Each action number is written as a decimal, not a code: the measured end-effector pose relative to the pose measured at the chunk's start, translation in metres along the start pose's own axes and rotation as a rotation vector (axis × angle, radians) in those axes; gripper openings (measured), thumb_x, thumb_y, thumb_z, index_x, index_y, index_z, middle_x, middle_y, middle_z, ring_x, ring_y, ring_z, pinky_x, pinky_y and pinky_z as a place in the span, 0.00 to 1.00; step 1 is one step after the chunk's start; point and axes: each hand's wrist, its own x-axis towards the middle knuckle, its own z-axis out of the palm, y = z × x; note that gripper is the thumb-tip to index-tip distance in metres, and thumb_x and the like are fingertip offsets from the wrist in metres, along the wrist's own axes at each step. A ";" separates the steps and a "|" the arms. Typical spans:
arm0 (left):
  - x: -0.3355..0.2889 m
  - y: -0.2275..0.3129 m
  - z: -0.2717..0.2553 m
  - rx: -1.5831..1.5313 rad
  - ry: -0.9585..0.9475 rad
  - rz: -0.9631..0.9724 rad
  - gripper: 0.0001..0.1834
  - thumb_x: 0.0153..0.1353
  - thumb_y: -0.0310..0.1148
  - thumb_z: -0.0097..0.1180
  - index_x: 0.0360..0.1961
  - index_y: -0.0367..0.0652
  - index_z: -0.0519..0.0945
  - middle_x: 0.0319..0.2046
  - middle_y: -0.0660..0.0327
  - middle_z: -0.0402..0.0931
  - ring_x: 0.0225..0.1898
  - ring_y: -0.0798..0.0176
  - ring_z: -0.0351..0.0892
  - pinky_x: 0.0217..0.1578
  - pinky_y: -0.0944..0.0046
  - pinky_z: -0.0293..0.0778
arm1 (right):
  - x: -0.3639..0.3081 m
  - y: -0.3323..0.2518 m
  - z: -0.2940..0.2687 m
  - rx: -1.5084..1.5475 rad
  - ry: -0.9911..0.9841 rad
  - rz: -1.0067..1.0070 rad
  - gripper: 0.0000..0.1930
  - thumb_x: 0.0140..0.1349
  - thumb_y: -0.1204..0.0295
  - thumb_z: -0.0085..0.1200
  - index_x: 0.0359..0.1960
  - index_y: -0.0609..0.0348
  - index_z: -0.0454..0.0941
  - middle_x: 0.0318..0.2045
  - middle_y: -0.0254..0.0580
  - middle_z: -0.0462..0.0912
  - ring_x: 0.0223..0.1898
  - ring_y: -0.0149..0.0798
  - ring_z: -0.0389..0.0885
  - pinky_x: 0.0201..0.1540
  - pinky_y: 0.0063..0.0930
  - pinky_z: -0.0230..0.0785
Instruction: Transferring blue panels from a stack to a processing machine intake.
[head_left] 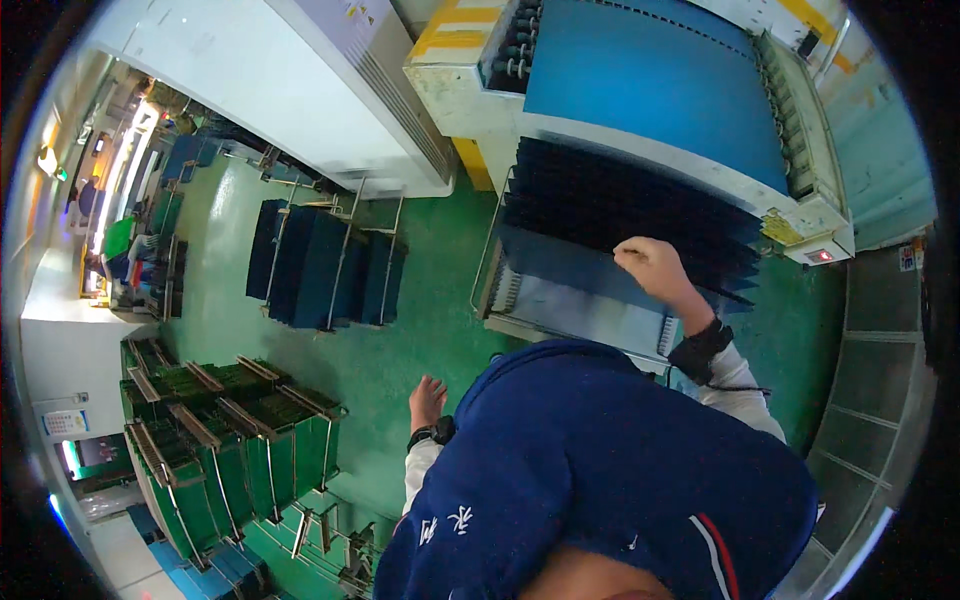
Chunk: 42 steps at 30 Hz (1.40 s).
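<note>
My right hand (655, 268) is over a rack (575, 305) of dark blue panels (620, 205) that stand on edge in a row. Its fingers are curled together near the closest panel; whether they grip that panel's edge or anything else is hidden. My left hand (428, 402) hangs low at my left side, above the green floor, with loosely bent fingers apart and nothing in it. Beyond the rack, a wide flat blue panel (650, 85) lies on the rollers of a pale machine (625, 130).
Another rack of dark blue panels (325, 265) stands on the green floor (370, 350) to the left. Racks of green panels (235, 460) are at lower left. A tall white cabinet (280, 90) stands far left of the machine; a grey panelled barrier (875, 370) runs along the right.
</note>
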 end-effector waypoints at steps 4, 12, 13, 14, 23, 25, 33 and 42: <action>0.014 -0.002 -0.008 -0.009 -0.022 -0.009 0.30 0.73 0.48 0.50 0.68 0.39 0.66 0.61 0.49 0.75 0.52 0.45 0.80 0.43 0.51 0.79 | -0.019 0.001 0.021 -0.264 0.166 -0.255 0.11 0.58 0.67 0.63 0.40 0.58 0.84 0.38 0.46 0.85 0.42 0.50 0.82 0.46 0.40 0.74; 0.006 -0.013 -0.032 -0.005 0.017 0.034 0.30 0.71 0.47 0.55 0.66 0.38 0.68 0.58 0.48 0.76 0.46 0.50 0.82 0.37 0.56 0.81 | -0.030 -0.009 0.044 -0.389 0.202 -0.277 0.11 0.55 0.71 0.62 0.39 0.58 0.81 0.36 0.47 0.80 0.45 0.53 0.79 0.49 0.43 0.72; -0.001 -0.013 -0.030 -0.014 0.010 0.049 0.30 0.71 0.47 0.55 0.66 0.38 0.68 0.57 0.49 0.76 0.45 0.51 0.82 0.36 0.57 0.81 | -0.031 -0.006 0.048 -0.368 0.219 -0.251 0.11 0.55 0.71 0.63 0.39 0.58 0.81 0.36 0.47 0.80 0.45 0.53 0.79 0.49 0.44 0.72; -0.005 -0.008 -0.027 0.005 0.066 -0.005 0.30 0.71 0.46 0.55 0.66 0.38 0.68 0.57 0.49 0.76 0.45 0.52 0.82 0.36 0.59 0.80 | -0.031 -0.006 0.051 -0.330 0.217 -0.212 0.11 0.54 0.72 0.63 0.39 0.59 0.81 0.37 0.47 0.80 0.45 0.54 0.78 0.49 0.44 0.72; -0.011 -0.024 -0.073 -0.165 0.005 0.047 0.31 0.67 0.46 0.60 0.62 0.35 0.69 0.50 0.49 0.81 0.41 0.54 0.84 0.34 0.60 0.79 | -0.020 0.040 0.059 -0.646 0.089 -0.070 0.16 0.55 0.68 0.66 0.43 0.60 0.79 0.40 0.52 0.83 0.44 0.58 0.81 0.48 0.50 0.73; -0.015 -0.027 -0.078 -0.155 0.030 0.051 0.31 0.67 0.46 0.60 0.62 0.35 0.69 0.50 0.49 0.81 0.41 0.54 0.84 0.34 0.60 0.79 | -0.015 0.046 0.058 -0.758 0.012 0.048 0.16 0.55 0.67 0.66 0.42 0.61 0.79 0.39 0.54 0.84 0.45 0.59 0.81 0.48 0.51 0.73; -0.065 -0.020 -0.129 0.207 -0.186 -0.174 0.30 0.65 0.44 0.63 0.64 0.44 0.71 0.54 0.58 0.79 0.49 0.57 0.81 0.43 0.57 0.80 | 0.016 0.033 0.041 -0.836 -0.171 0.159 0.23 0.52 0.62 0.67 0.47 0.63 0.83 0.45 0.59 0.84 0.49 0.59 0.82 0.53 0.48 0.73; -0.108 -0.024 -0.149 0.610 -0.652 -0.328 0.34 0.62 0.36 0.65 0.68 0.49 0.67 0.56 0.63 0.79 0.52 0.60 0.81 0.52 0.51 0.80 | 0.024 0.079 0.045 -0.749 0.026 0.132 0.22 0.48 0.64 0.69 0.43 0.64 0.83 0.43 0.62 0.84 0.49 0.59 0.82 0.52 0.48 0.73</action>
